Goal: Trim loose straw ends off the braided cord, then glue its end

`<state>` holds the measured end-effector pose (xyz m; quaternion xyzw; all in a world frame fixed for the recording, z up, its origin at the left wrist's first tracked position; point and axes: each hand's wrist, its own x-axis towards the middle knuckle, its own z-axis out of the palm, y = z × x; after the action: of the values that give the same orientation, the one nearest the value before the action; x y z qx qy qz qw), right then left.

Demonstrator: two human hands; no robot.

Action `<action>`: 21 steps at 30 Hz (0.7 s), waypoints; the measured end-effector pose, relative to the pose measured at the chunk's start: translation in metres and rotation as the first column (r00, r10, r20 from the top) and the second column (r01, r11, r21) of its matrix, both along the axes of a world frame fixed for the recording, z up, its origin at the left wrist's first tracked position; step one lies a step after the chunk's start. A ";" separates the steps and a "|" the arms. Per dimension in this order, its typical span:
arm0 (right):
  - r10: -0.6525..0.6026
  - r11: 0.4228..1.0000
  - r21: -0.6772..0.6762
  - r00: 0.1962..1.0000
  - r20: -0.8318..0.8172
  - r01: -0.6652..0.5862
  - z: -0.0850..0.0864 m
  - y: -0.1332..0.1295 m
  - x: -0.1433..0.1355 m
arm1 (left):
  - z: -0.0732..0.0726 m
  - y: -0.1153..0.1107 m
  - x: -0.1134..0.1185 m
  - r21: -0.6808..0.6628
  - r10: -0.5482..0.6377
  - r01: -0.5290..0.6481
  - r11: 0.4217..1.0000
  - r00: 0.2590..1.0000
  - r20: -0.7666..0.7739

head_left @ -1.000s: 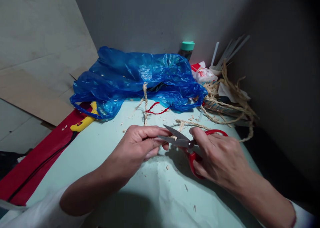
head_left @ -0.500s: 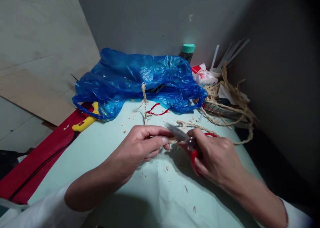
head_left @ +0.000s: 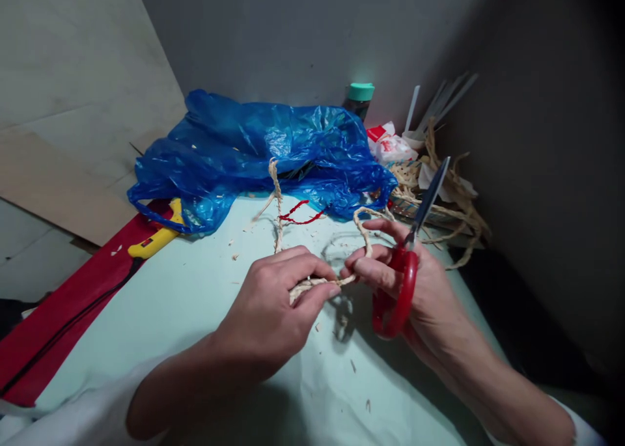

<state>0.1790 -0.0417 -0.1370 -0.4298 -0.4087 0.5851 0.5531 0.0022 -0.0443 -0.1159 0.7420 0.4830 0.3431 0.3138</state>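
My left hand [head_left: 283,303] is closed on a braided straw cord [head_left: 308,283], thumb and forefinger pinching it near the middle of the table. One length of the cord rises behind this hand to the blue bag. My right hand [head_left: 420,283] pinches the cord a little further right, between thumb and fingers, where it bends up in a curve. Hooked on that same hand are red-handled scissors [head_left: 407,290], their blades together and pointing up, away from the cord. A red twisted string [head_left: 303,221] lies beside the upright length of cord.
A crumpled blue plastic bag [head_left: 273,133] spreads across the back of the pale green tabletop [head_left: 195,316]. A yellow-handled tool [head_left: 153,241] with a black cable lies left. Back right are a green-lidded jar [head_left: 360,93] and a basket [head_left: 407,205] with straw cord. Straw scraps are scattered about.
The scissors have swung from pointing left at the cord to pointing up in my right hand. My right fingers now grip the cord, and my left hand has turned slightly and lowered.
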 end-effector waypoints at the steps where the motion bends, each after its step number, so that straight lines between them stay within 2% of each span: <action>1: -0.023 1.000 0.017 1.000 0.007 0.023 0.001 0.000 0.001 | 0.000 0.000 0.000 -0.001 0.004 -0.004 1.000 1.000 -0.002; 9: -0.127 0.989 0.075 0.991 0.030 0.124 0.006 0.004 0.009 | 0.002 0.000 -0.003 -0.256 0.054 -0.015 0.967 0.988 0.147; 12: -0.147 0.987 0.067 0.989 0.023 0.145 0.006 0.006 0.012 | 0.001 0.003 -0.005 -0.269 0.063 -0.014 0.963 0.983 0.171; 14: -0.177 0.982 0.070 0.984 0.015 0.176 0.006 0.007 0.014 | 0.000 0.004 -0.008 -0.195 0.060 -0.034 0.980 0.990 0.128; 17: -0.207 0.974 0.090 0.978 0.007 0.206 0.006 0.008 0.016 | 0.000 0.005 -0.012 0.064 0.058 -0.057 0.996 0.998 -0.016; 19: -0.198 0.975 0.105 0.980 -0.006 0.197 0.006 0.007 0.016 | -0.001 0.005 -0.013 0.259 0.090 -0.051 0.964 0.986 -0.138; 21: -0.180 0.978 0.110 0.984 -0.010 0.180 0.007 0.006 0.015 | -0.002 0.006 -0.013 0.362 0.138 -0.033 0.932 0.954 -0.267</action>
<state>0.1940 -0.0360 -0.1303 -0.4337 -0.3998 0.5093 0.6266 -0.0110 -0.0379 -0.1175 0.8063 0.4860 0.3260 0.0863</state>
